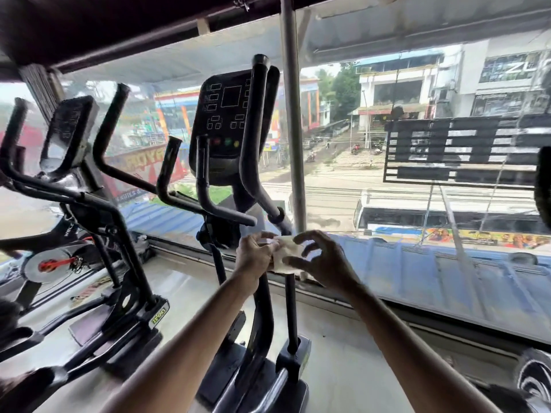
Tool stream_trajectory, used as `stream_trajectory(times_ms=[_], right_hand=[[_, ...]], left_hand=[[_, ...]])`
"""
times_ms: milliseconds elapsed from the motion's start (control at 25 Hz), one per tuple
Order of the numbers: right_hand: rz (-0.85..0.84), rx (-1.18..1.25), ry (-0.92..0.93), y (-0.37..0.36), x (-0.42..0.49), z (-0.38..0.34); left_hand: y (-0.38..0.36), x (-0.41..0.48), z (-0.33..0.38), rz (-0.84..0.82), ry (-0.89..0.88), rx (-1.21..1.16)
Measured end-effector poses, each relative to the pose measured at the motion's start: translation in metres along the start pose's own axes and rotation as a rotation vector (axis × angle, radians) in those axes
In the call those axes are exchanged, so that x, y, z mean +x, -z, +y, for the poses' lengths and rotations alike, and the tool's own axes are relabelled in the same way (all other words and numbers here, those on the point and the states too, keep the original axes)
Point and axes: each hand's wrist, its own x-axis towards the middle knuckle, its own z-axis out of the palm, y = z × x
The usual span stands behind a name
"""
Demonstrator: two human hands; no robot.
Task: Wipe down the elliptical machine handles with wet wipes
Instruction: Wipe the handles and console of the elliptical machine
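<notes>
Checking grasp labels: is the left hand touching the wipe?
Touching. In the head view the left hand curls its fingers over the left edge of the wipe, with no gap visible.

OCCLUSION: I see the wet wipe [288, 254] only partly, behind the fingers of the left hand [255, 254] | BLUR: right hand [323, 260] smeared, grip undetermined | CUT-OFF: neighbouring machine [74, 189] clipped at left edge | LEGIBILITY: console [226, 114] markings unreadable.

**Beyond the Glass**

A wide window [372, 180] is divided by a grey upright post [293, 144]. A black slatted sign [465, 150] is seen near its right edge. Outside, a white bus [447, 214] is seen between a blue roof [447, 278] and white buildings [393, 93].
</notes>
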Motion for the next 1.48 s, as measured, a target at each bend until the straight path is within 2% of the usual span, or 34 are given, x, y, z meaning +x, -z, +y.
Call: stream_trajectory(times_ms=[40, 120, 240, 360, 440, 560, 680, 800, 960, 1120, 1280, 1360, 1480], right_hand=[[-0.047, 0.0, 0.01, 0.0, 0.001, 0.006], [-0.023, -0.006, -0.023, 0.001, 0.008, 0.016], [0.003, 0.022, -0.09, 0.004, 0.022, 0.032], [-0.047, 0.201, -0.171, 0.001, 0.031, 0.045], [-0.044, 0.319, -0.225, -0.003, 0.036, 0.051], [0.03, 0.194, -0.212, -0.01, 0.045, 0.06], [0.132, 0.051, -0.097, -0.018, 0.058, 0.068], [0.087, -0.023, -0.019, -0.03, 0.072, 0.079], [0.208, 0.022, -0.143, -0.044, 0.09, 0.085], [0.341, 0.096, -0.223, -0.059, 0.114, 0.091], [0.41, 0.157, -0.194, -0.071, 0.13, 0.082], [0.405, 0.216, -0.126, -0.075, 0.142, 0.076], [0.422, 0.138, -0.014, -0.08, 0.16, 0.073]], left_hand=[[-0.006, 0.002, 0.001, -0.016, 0.037, -0.052], [-0.011, 0.005, -0.001, -0.061, 0.087, -0.09], [-0.011, 0.014, -0.007, -0.117, 0.087, 0.059], [-0.01, 0.024, -0.014, -0.191, 0.092, -0.037], [-0.011, 0.032, -0.015, -0.179, 0.063, -0.007], [-0.02, 0.047, -0.018, -0.097, 0.019, 0.062], [-0.029, 0.067, -0.022, 0.015, -0.022, 0.092], [-0.037, 0.081, -0.024, 0.047, -0.006, 0.036], [-0.032, 0.097, -0.033, 0.05, -0.019, 0.032], [-0.014, 0.117, -0.041, 0.224, -0.057, 0.049], [-0.006, 0.108, -0.029, 0.35, -0.191, 0.088], [-0.003, 0.105, -0.018, 0.389, -0.35, 0.071], [-0.002, 0.108, -0.002, 0.46, -0.499, 0.084]])
